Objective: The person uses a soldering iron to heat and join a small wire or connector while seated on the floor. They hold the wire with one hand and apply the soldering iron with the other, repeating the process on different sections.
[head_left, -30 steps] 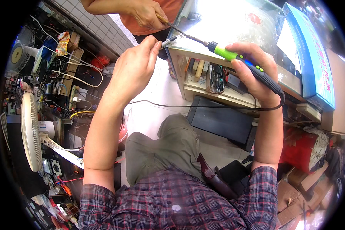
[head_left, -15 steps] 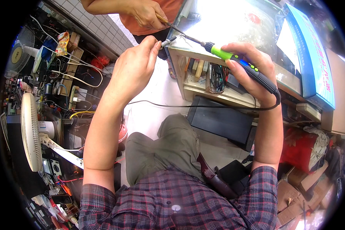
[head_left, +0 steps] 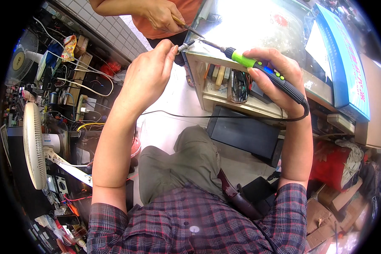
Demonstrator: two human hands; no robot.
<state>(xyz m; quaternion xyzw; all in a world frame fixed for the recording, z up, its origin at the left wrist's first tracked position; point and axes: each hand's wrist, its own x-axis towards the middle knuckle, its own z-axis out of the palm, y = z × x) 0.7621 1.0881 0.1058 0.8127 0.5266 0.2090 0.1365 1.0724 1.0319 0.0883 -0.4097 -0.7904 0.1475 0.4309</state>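
My right hand (head_left: 279, 74) is closed around a green and black soldering iron (head_left: 244, 59), its metal tip pointing up and left toward the corner of a glass-topped counter (head_left: 249, 25). Between thumb and fingers, my left hand (head_left: 151, 70) pinches a grey cable connector (head_left: 184, 46) just off that corner. The iron's tip sits close to the connector's end; whether they touch is too small to tell. Opposite me, another person's hand (head_left: 163, 16) holds a thin pointed tool with a wooden handle (head_left: 178, 21), its point near the same spot.
The iron's black cord (head_left: 190, 117) runs across in front of me below both hands. A blue box (head_left: 340, 63) stands on the counter at the right. To the left are a white fan (head_left: 34, 146) and cluttered shelves with loose wires. A dark flat case (head_left: 243, 131) lies below the counter.
The soldering iron's tip has shifted slightly up and left, with my right hand. My left hand and the other person's hand look almost unmoved.
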